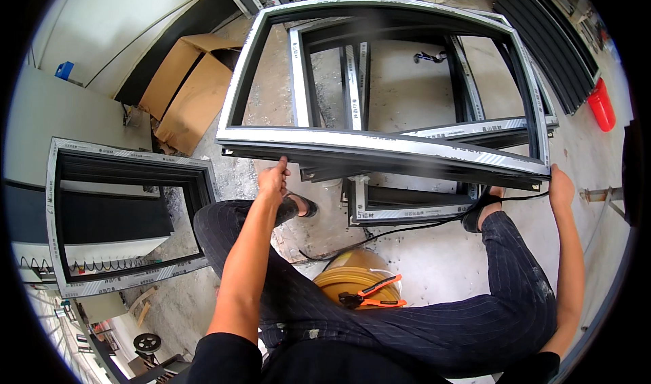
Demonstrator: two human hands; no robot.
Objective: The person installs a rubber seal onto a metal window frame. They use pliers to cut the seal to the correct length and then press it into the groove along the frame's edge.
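A large dark window frame (380, 142) with white printed protective film leans tilted in front of me, over several other frames. My left hand (273, 180) is closed at its near lower edge, left of the middle, the thumb side up against the profile. At the near right corner my right hand (561, 186) grips the same frame, its fingers partly hidden behind it. Beneath lies another filmed frame (413, 212), crossing the upper one at an angle. Between my legs, orange-handled pliers (373, 293) rest on a yellow coiled hose (332, 280).
To the left stands another window frame (129, 283). Behind it are an opened cardboard box (193, 92) and a blue object (64, 70). Dark profiles (549, 45) and a red bucket (601, 106) are at the far right. A black cable (400, 229) crosses the floor by my feet.
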